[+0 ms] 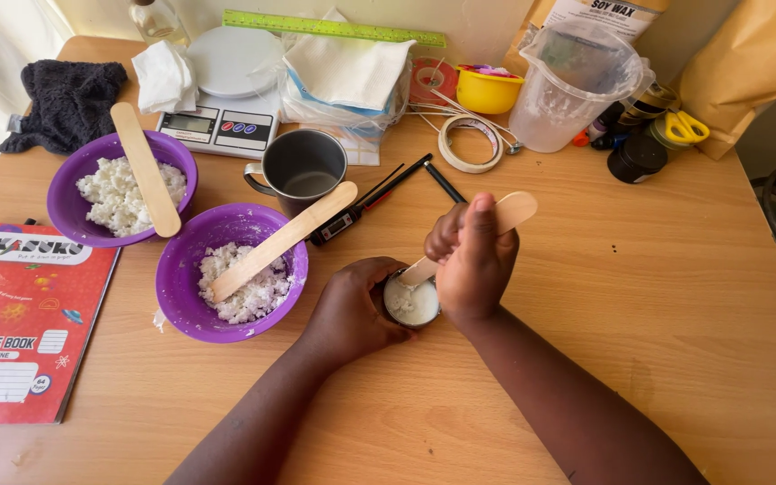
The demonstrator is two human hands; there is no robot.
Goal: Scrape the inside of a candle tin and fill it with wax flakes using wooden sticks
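A small round tin (412, 304) of white wax is set on the wooden counter (657, 269), near the front middle. It is clasped from the left by the left hand (352, 310), whose fingers are curled around its side. A flat wooden stick (496, 224) is gripped in the closed fingers of the right hand (473, 260); its lower end is pushed down into the white filling of the tin, and its rounded top is seen above the fist.

Just left of the tin a purple bowl (226, 274) of white flakes is found, with a second wooden stick laid in it. Farther left a second purple bowl (78, 193) with another stick is seen. A grey metal mug (303, 166) stands behind the nearer bowl, with a black probe thermometer (361, 214) beside it. A red exercise book (20, 323) lies at the left edge.
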